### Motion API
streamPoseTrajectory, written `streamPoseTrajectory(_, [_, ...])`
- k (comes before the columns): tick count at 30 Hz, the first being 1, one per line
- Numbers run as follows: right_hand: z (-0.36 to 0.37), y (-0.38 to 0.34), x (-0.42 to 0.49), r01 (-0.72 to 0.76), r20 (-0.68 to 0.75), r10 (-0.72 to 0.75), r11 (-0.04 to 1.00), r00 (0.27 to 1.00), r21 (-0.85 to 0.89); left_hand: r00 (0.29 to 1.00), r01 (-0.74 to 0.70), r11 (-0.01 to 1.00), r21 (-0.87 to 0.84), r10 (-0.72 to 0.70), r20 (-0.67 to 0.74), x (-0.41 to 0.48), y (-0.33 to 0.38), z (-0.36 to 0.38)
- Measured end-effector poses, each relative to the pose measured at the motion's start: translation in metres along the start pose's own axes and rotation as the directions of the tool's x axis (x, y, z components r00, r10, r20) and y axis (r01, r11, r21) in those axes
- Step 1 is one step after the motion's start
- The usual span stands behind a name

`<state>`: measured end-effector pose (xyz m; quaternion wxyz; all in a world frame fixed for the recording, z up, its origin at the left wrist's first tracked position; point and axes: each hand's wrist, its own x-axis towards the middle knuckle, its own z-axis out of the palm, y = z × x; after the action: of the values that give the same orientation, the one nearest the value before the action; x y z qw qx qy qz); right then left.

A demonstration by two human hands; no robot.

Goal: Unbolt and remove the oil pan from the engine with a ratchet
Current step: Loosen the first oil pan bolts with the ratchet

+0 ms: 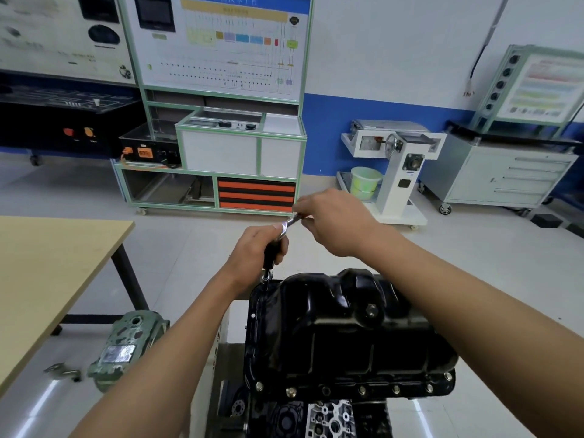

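A glossy black oil pan (341, 330) sits upside-up on the engine (316, 418) at the bottom centre, with several bolts along its near flange. A ratchet (286, 227) with a black extension stands upright over the pan's far left corner. My left hand (256, 251) grips the black extension just below the ratchet head. My right hand (335, 221) holds the shiny ratchet handle, which points right and away from me. The socket end (266, 278) meets the pan's flange at that corner.
A wooden table (47, 279) stands at the left. A green metal casting (126, 346) and a small bracket (61, 371) lie on the floor beside it. Training cabinets, a white stand and a drawer cart line the far wall.
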<state>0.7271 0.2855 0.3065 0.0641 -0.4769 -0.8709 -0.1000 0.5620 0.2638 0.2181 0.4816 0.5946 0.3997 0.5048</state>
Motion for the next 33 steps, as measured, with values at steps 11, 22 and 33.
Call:
streamPoseTrajectory(11, [0.006,0.000,-0.017,-0.060,0.017,0.062,0.996,0.998,-0.071,0.994,0.031,0.999,0.018,-0.028,-0.109,0.011,-0.002,0.006])
streamPoseTrajectory(22, [-0.018,-0.038,-0.054,-0.126,0.198,0.081,0.965,0.977,0.228,0.969,0.076,0.997,0.025,-0.068,-0.239,0.018,-0.004,0.016])
streamPoseTrajectory(33, [0.005,0.005,-0.006,-0.074,0.024,0.073,0.995,0.997,0.070,0.999,0.023,0.999,0.043,-0.024,0.023,0.005,0.006,-0.003])
